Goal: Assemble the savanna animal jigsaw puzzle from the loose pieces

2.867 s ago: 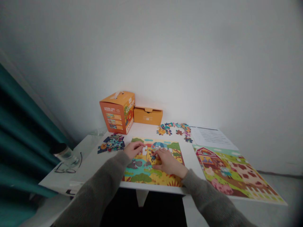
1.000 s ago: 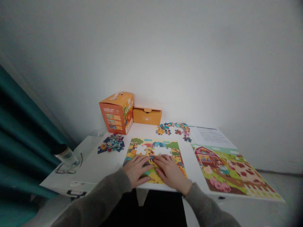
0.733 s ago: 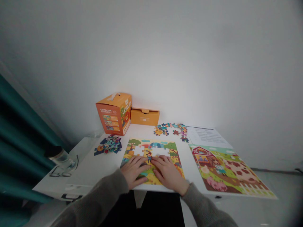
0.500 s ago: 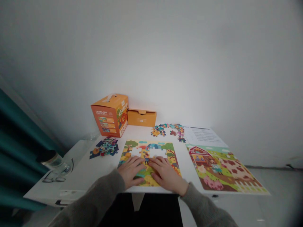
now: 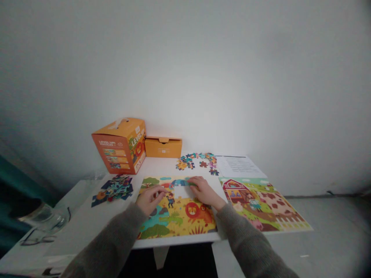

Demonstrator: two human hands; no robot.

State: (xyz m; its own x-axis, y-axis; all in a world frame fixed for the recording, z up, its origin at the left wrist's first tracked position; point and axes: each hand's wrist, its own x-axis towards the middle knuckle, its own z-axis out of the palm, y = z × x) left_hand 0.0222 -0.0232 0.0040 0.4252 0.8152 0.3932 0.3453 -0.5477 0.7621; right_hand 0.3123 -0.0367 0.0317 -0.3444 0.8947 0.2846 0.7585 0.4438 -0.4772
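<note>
A jungle puzzle (image 5: 174,220) with a lion and a crocodile lies on the white table in front of me, largely assembled. A white gap shows in its upper middle. My left hand (image 5: 150,197) is over the puzzle's left side, fingers loosely bent and thumb apart from the index finger, with no piece visible in it. My right hand (image 5: 203,191) rests at the upper right part, beside the gap, fingers stretched out and lying on the puzzle. Whatever is under its fingertips is hidden.
A finished farm puzzle (image 5: 261,204) lies to the right, below a printed sheet (image 5: 240,166). Loose pieces (image 5: 117,189) are heaped at left, more pieces (image 5: 203,164) at the back. Behind stand an orange puzzle box (image 5: 118,146) and a drawer box (image 5: 164,148). A glass jar (image 5: 46,218) and glasses (image 5: 37,237) are far left.
My hands have lifted from the puzzle's middle and moved apart, the left to its left side, the right up to its upper right. The lion now shows. The view has shifted right.
</note>
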